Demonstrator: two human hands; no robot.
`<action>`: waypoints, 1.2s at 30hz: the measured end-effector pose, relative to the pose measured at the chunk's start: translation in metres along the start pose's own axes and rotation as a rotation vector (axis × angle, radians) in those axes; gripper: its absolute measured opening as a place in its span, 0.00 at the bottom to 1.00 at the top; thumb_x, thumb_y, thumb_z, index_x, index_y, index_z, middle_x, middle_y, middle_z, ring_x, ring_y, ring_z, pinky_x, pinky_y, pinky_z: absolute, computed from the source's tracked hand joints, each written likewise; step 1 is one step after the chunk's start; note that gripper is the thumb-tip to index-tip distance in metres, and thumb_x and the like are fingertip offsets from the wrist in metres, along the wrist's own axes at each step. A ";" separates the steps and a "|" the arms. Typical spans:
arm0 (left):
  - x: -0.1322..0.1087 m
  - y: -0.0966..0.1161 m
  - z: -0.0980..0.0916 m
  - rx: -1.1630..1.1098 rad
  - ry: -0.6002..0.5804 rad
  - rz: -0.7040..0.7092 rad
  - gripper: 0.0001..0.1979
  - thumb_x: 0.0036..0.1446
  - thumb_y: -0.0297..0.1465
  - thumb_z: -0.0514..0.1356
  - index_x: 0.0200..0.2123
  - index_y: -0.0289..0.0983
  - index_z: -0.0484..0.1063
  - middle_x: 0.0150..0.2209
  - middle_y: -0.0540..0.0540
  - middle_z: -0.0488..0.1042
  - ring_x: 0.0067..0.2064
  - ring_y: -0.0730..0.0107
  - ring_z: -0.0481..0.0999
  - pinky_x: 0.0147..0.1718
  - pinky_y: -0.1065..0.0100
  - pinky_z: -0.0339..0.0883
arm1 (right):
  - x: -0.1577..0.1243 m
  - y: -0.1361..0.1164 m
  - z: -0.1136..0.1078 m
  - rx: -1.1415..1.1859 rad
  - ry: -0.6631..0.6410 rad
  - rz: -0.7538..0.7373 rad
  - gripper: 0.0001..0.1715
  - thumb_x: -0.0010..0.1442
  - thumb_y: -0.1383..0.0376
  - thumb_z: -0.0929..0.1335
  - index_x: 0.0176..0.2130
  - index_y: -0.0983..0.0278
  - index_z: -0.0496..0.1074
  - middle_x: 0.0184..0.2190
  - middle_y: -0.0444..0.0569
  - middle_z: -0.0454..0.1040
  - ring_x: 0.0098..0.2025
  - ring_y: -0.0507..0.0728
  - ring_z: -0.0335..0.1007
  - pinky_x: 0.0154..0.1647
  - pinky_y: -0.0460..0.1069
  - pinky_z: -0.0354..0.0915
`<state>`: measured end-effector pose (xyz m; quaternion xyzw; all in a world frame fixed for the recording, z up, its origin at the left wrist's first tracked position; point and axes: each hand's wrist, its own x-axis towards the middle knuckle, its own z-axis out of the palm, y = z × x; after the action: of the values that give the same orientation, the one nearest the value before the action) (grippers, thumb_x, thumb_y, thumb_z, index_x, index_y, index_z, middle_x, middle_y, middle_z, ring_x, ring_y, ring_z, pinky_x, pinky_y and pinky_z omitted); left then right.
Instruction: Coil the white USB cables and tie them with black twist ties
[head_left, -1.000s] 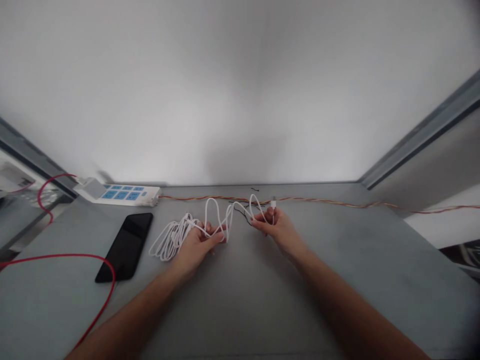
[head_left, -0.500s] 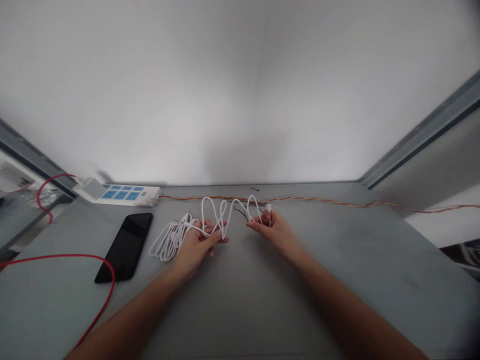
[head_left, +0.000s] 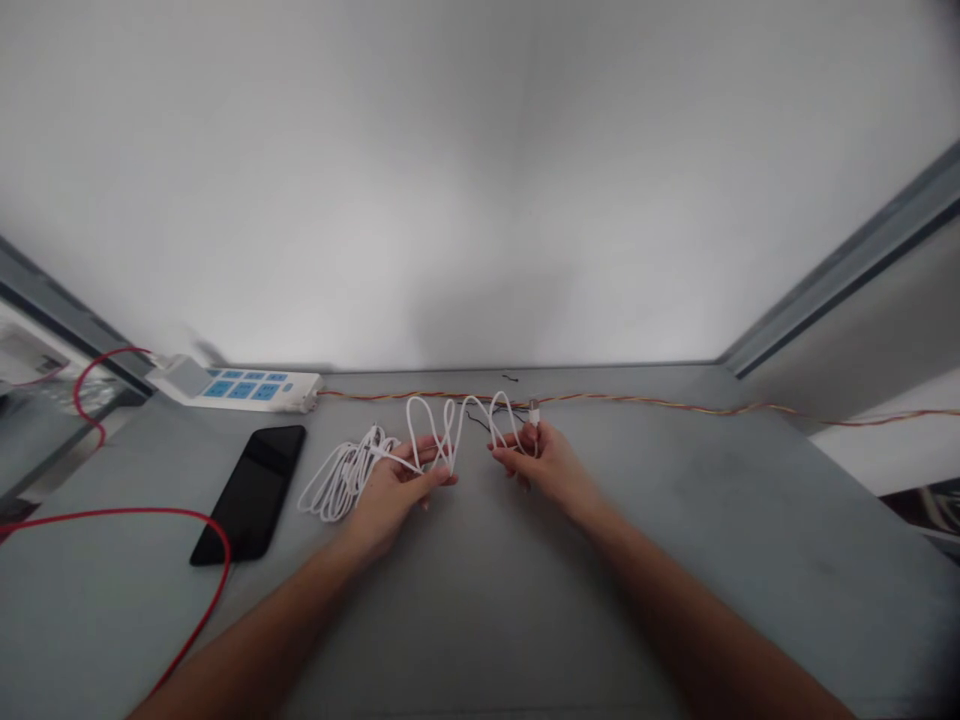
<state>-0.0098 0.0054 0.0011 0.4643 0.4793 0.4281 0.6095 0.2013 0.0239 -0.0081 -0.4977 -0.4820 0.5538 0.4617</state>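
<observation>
A white USB cable (head_left: 462,408) runs in loose upright loops between my two hands. My left hand (head_left: 401,485) pinches the lower part of these loops between thumb and fingers. Close to its plug (head_left: 534,411), which points up, the cable is gripped by my right hand (head_left: 546,458). Beside my left hand a bundle of white cable (head_left: 343,482) lies in coils on the grey table; part of it is hidden behind that hand.
Left of the coils lies a black phone (head_left: 251,495), with a red cable (head_left: 217,585) curving over its corner. A white power strip (head_left: 296,392) with blue sockets holds a charger (head_left: 184,377). Twisted wires (head_left: 652,404) and black ties (head_left: 510,378) lie along the wall.
My right hand has moved slightly left, towards my left hand, with the plug. The cable loops between the hands have shifted and drawn a little closer together.
</observation>
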 end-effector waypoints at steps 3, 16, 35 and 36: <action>0.000 -0.001 0.001 0.010 0.018 0.009 0.24 0.48 0.34 0.68 0.48 0.37 0.69 0.52 0.39 0.73 0.38 0.64 0.80 0.19 0.76 0.57 | 0.000 0.001 0.001 -0.008 -0.009 -0.007 0.31 0.43 0.58 0.74 0.28 0.58 0.48 0.31 0.45 0.75 0.22 0.50 0.66 0.14 0.45 0.57; -0.002 0.003 0.002 0.035 0.018 0.005 0.23 0.49 0.35 0.66 0.49 0.37 0.70 0.53 0.39 0.73 0.38 0.63 0.80 0.16 0.77 0.56 | 0.002 0.003 -0.005 -0.005 0.035 -0.093 0.27 0.46 0.59 0.74 0.28 0.59 0.50 0.32 0.44 0.74 0.25 0.50 0.67 0.25 0.48 0.63; 0.001 0.004 -0.002 -0.008 0.023 -0.043 0.27 0.57 0.39 0.60 0.58 0.33 0.64 0.49 0.33 0.75 0.36 0.61 0.81 0.14 0.77 0.56 | 0.004 -0.004 -0.014 0.008 0.187 -0.135 0.27 0.45 0.59 0.74 0.28 0.59 0.51 0.32 0.45 0.73 0.23 0.49 0.64 0.17 0.45 0.56; 0.001 0.003 -0.002 -0.009 0.012 -0.051 0.28 0.57 0.39 0.60 0.58 0.33 0.64 0.49 0.33 0.75 0.35 0.61 0.81 0.14 0.77 0.57 | 0.004 -0.005 -0.014 0.011 0.190 -0.140 0.27 0.45 0.59 0.74 0.28 0.59 0.51 0.32 0.45 0.73 0.23 0.49 0.64 0.17 0.45 0.56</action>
<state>-0.0120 0.0070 0.0041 0.4469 0.4926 0.4173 0.6193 0.2147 0.0299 -0.0046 -0.5105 -0.4667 0.4730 0.5457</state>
